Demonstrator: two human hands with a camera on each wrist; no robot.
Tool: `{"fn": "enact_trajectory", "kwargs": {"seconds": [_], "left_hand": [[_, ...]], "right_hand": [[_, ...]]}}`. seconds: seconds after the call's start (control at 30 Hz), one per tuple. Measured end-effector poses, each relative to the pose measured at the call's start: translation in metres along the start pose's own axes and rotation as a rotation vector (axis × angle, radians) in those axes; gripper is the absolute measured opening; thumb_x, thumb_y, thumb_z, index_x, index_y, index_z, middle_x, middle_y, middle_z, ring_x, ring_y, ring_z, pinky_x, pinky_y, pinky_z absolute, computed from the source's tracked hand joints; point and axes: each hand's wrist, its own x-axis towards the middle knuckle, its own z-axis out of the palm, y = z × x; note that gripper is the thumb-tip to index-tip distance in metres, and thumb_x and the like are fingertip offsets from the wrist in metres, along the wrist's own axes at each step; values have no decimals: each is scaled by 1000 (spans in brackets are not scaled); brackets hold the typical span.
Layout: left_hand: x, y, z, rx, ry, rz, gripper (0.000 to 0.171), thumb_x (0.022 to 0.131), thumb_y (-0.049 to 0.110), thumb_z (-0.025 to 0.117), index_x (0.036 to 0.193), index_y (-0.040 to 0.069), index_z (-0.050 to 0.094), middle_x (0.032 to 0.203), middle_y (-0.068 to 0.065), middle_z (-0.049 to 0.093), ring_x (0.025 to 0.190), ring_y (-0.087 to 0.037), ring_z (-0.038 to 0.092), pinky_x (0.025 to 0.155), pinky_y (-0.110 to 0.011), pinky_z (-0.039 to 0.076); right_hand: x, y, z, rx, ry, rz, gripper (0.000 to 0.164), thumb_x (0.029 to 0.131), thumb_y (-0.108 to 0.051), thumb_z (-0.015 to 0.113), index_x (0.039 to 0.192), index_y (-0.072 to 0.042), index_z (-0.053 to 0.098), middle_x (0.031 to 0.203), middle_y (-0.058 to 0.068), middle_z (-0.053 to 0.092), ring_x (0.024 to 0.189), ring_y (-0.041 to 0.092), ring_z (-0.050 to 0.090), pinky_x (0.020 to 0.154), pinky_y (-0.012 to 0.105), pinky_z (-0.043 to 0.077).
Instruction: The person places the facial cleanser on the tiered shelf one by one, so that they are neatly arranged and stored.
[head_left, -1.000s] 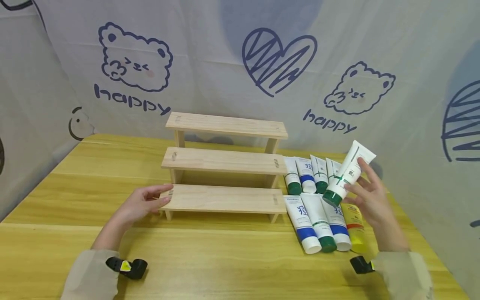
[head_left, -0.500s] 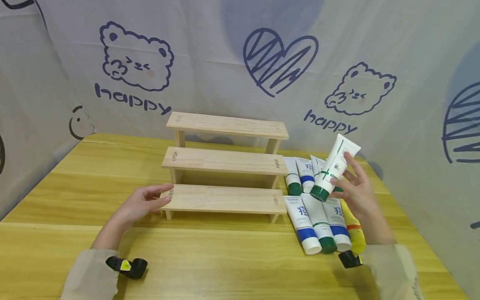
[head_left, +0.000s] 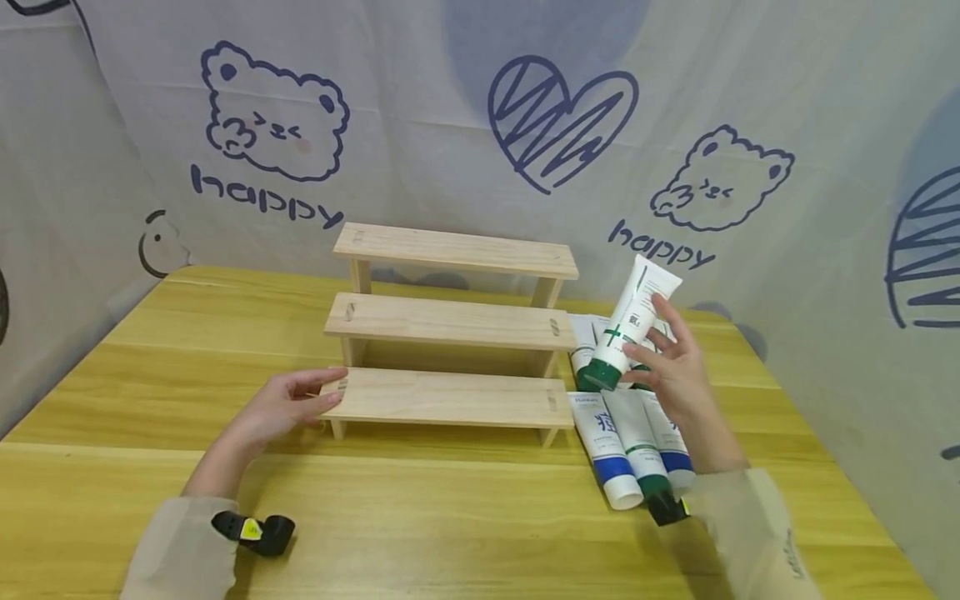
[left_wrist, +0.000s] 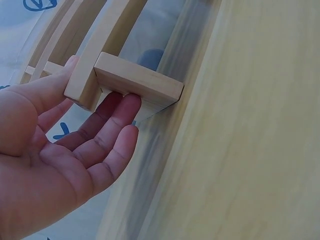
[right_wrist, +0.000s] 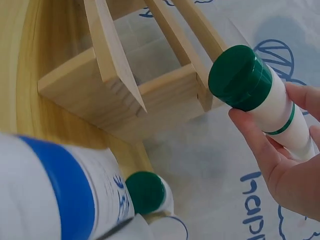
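Note:
My right hand [head_left: 675, 367] holds a white squeeze tube [head_left: 632, 321] with a green cap between thumb and fingers. The tube is tilted in the air, cap end down and to the left, above other tubes right of the three-tier wooden display stand [head_left: 450, 400]. In the right wrist view its green cap [right_wrist: 240, 77] points toward the stand. At the stand's left end, my left hand [head_left: 288, 404] grips the lowest step. The left wrist view shows the left hand's fingers [left_wrist: 131, 107] against the step's leg [left_wrist: 140, 77], with the thumb by the board's end.
Several tubes lie in two rows right of the stand; the front row includes a blue-banded tube [head_left: 607, 450] and a green-capped tube [head_left: 637, 442]. The back row is partly hidden by the held tube. A printed cloth [head_left: 420, 125] hangs behind the wooden table [head_left: 375, 525].
My right hand has carried the green-capped tube leftward over the other tubes, toward the stand. The yellow tube is now hidden behind the right arm. My left hand has stayed on the stand.

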Motion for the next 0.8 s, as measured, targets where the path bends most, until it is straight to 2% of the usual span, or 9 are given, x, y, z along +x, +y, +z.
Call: {"fn": "enact_trajectory", "kwargs": {"seconds": [0.17,0.37,0.53,0.8], "left_hand": [[1,-1,-1,0,-3,5,52,89,25,56,131,-2,42,131,-23,40,103,-31,45,74,-33,48],[1,-1,-1,16,-2,4,52,89,26,56,131,-1,42,131,-23,40,105,-31,44,75,-31,47],[1,-1,-1,19,5,2,51,89,25,56,131,-1,43,131,-22,40,105,-31,44,75,-30,46],[1,-2,-1,14,5,1,52,89,27,57,131,-1,43,131,-22,40,106,-31,43,76,-31,46]], "right_hand": [[6,2,14,0,53,10,75,82,3,61,142,-23,24,128,10,38,101,17,50,58,30,50],[12,5,26,34,70,-10,74,83,7,58,141,-24,26,130,14,36,101,19,51,56,27,50],[18,3,36,55,49,-32,74,82,7,58,141,-23,26,132,16,34,101,20,51,59,29,50],[28,0,54,96,4,-49,73,82,13,55,141,-21,26,126,13,40,96,21,54,55,30,50]]}}
